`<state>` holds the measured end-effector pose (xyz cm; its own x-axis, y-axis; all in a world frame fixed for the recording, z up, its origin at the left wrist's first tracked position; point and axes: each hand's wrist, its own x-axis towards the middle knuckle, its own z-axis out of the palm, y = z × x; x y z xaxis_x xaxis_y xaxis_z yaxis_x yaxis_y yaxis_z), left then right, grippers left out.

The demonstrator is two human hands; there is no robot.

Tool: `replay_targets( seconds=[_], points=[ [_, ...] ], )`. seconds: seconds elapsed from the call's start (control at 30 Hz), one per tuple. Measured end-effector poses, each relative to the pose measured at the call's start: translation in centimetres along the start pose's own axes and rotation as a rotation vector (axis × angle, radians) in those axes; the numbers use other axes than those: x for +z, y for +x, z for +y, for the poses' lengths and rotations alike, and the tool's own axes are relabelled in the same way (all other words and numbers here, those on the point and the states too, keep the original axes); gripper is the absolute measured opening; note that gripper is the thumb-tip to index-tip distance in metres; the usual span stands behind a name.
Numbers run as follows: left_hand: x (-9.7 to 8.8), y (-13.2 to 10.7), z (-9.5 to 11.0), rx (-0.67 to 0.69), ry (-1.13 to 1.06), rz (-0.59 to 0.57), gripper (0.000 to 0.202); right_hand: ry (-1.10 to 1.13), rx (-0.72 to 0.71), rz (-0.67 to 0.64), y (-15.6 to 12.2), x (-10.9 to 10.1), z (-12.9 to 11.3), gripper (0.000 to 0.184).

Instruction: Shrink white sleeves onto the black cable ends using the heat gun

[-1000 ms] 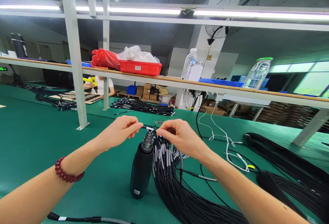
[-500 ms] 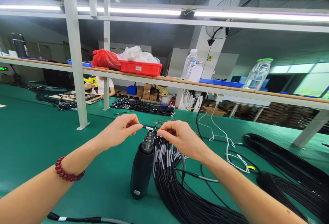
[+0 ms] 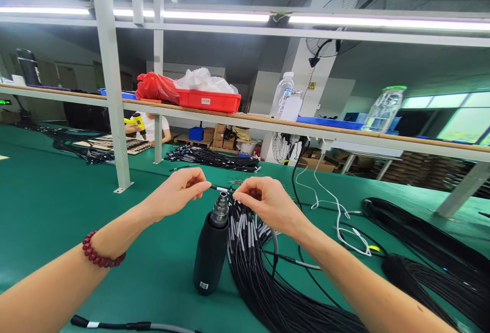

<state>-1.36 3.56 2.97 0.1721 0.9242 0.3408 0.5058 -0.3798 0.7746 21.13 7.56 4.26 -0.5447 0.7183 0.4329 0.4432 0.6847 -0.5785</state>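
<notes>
A thin black cable (image 3: 222, 188) with a white band is stretched level between my two hands. My left hand (image 3: 181, 193) pinches its left end, a bead bracelet (image 3: 101, 251) on that wrist. Farther right, my right hand (image 3: 264, 200) pinches the other side between thumb and forefinger. Just below the white band, the metal nozzle of an upright black heat gun (image 3: 212, 254) points upward. A thick bundle of black cables (image 3: 260, 277) with grey and white sleeves lies right of the heat gun, partly behind my right hand and forearm.
Another cable (image 3: 126, 326) lies at the front left. Coiled black cables (image 3: 429, 251) and white cords (image 3: 339, 210) are on the right. A shelf (image 3: 252, 119) on white posts (image 3: 115, 93) crosses above the green table, carrying a red tray (image 3: 210, 101). A co-worker (image 3: 161, 128) holds a yellow heat gun (image 3: 138, 123) beyond.
My left hand has shifted very slightly left and up with the cable. My right hand stays almost in place, and the heat gun has not moved.
</notes>
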Motion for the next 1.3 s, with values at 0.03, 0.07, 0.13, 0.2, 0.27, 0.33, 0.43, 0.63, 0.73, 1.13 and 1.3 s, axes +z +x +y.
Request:
replay_targets(
  seconds=[0.03, 0.07, 0.13, 0.2, 0.27, 0.33, 0.43, 0.63, 0.73, 1.13, 1.3],
  points=[
    [0.0, 0.0, 0.0, 0.006, 0.002, 0.005, 0.029, 0.009, 0.007, 0.002, 0.0, 0.0, 0.0, 0.017],
    [0.0, 0.0, -0.1, 0.010, 0.004, 0.009, 0.027, 0.017, 0.013, 0.004, 0.1, 0.1, 0.1, 0.016],
    [0.1, 0.0, 0.0, 0.022, 0.004, 0.019, 0.025, 0.022, 0.022, 0.015, 0.1, 0.1, 0.0, 0.013],
    [0.1, 0.0, 0.0, 0.033, 0.005, 0.028, 0.024, 0.013, 0.020, 0.023, 0.1, 0.1, 0.0, 0.012],
    [0.2, -0.1, 0.1, 0.033, 0.023, 0.023, 0.027, -0.008, 0.010, 0.018, -0.1, 0.0, -0.1, 0.016],
    [0.1, -0.2, 0.3, 0.020, 0.069, 0.009, 0.038, -0.041, -0.004, -0.004, -0.3, -0.2, -0.2, 0.024],
    [0.1, -0.3, 0.3, 0.000, 0.124, -0.010, 0.055, -0.078, -0.015, -0.068, -0.6, -0.6, -0.3, 0.032],
    [0.3, -0.2, 0.0, 0.035, 0.124, 0.012, 0.046, -0.081, -0.022, -0.065, -0.6, -0.6, -0.1, 0.028],
    [0.5, -0.1, 0.2, 0.039, 0.108, 0.032, 0.033, -0.044, -0.007, -0.050, -0.5, -0.5, 0.1, 0.024],
    [0.4, -0.7, 1.3, 0.023, 0.126, 0.009, 0.037, 0.038, 0.034, -0.069, -0.5, -1.2, -0.5, 0.024],
    [0.4, -0.7, 1.3, 0.039, 0.197, -0.021, 0.051, 0.071, 0.050, -0.104, -0.5, -1.3, -0.5, 0.026]
  ],
)
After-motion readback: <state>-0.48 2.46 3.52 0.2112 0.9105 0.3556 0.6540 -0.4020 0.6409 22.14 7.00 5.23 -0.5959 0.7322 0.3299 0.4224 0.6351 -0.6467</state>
